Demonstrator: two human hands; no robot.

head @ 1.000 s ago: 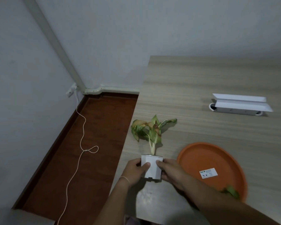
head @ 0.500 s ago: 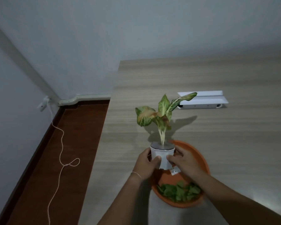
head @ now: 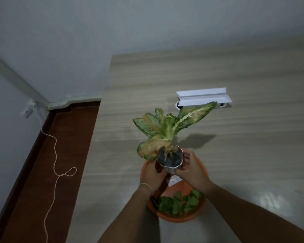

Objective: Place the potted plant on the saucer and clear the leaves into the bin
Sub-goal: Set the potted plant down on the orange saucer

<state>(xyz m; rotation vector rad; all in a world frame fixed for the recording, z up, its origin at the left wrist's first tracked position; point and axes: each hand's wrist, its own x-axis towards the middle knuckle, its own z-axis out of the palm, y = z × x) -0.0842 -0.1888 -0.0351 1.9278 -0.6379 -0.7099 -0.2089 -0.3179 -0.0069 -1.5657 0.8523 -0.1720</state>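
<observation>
Gripping potted plant [head: 170, 159] w/ both hands [head: 154, 174] [head: 191, 170] over saucer [head: 198, 216]; wood-grain table [head: 235, 137], grey walls [head: 112, 32], brown floor [head: 60, 155].

A plain room in a home or small office.
A wood-grain bench [head: 218, 76] stands against bare grey walls [head: 147, 20]; beside it lie a reddish-brown floor [head: 60, 155], a wall socket [head: 27, 110] trailing a white cord [head: 54, 155], and white conduit [head: 67, 103] along the skirting.
</observation>
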